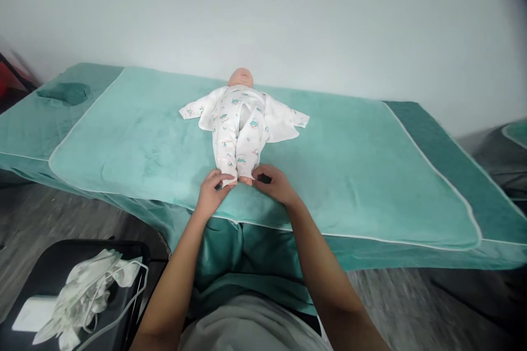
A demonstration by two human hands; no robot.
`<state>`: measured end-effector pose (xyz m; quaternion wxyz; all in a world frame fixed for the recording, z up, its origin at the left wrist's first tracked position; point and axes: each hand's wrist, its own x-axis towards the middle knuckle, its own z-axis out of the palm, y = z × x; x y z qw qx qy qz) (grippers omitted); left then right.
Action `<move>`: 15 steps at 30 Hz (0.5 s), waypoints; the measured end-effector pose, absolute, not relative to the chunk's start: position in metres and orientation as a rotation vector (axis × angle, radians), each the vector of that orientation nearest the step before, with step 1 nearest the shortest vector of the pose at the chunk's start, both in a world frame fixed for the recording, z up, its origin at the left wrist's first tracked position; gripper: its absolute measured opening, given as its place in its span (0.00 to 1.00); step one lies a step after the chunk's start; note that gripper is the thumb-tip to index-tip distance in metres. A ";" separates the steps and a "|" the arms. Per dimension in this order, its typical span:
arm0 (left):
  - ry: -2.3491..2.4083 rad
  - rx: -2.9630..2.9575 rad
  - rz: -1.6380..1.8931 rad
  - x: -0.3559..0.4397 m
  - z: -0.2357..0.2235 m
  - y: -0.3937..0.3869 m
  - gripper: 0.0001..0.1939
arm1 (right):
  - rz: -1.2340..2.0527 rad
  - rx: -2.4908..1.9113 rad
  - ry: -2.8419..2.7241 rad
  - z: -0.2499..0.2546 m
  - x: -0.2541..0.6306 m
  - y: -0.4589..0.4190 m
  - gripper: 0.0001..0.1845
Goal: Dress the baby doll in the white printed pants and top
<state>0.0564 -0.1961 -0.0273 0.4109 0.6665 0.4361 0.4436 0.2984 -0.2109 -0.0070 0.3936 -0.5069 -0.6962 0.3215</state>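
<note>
Head view: baby doll (241, 120) in a printed romper (236, 140) lay face-up on the teal towel (370, 175). Left hand (212, 193) pinched 1 leg cuff; right hand (275, 184) pinched the other, fingers curled. Step judged: dressing the legs; seating each cuff evenly seems needed.

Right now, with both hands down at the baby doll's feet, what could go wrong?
1. The doll lies near the front edge of the teal towel, feet toward the person, so a tug by the left hand and right hand might slide it off the bed.
2. The white romper looks open at the chest, so pulling the legs could drag it crooked.
3. The white cloth drapes over the black stool and may slip down.
</note>
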 end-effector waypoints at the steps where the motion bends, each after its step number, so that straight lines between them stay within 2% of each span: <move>1: 1.077 1.641 1.110 0.054 -0.025 -0.196 0.08 | 0.861 -1.291 -1.674 -0.006 0.296 -0.214 0.08; 6: 1.006 1.558 1.142 0.047 -0.006 -0.199 0.05 | 0.932 -1.240 -1.259 0.012 0.282 -0.234 0.12; 11: 1.013 1.604 1.250 0.046 0.022 -0.209 0.05 | 0.755 -1.158 -1.346 0.045 0.269 -0.252 0.10; 15: 0.984 1.560 1.253 0.034 0.021 -0.217 0.03 | 0.645 -1.224 -1.465 0.051 0.270 -0.267 0.08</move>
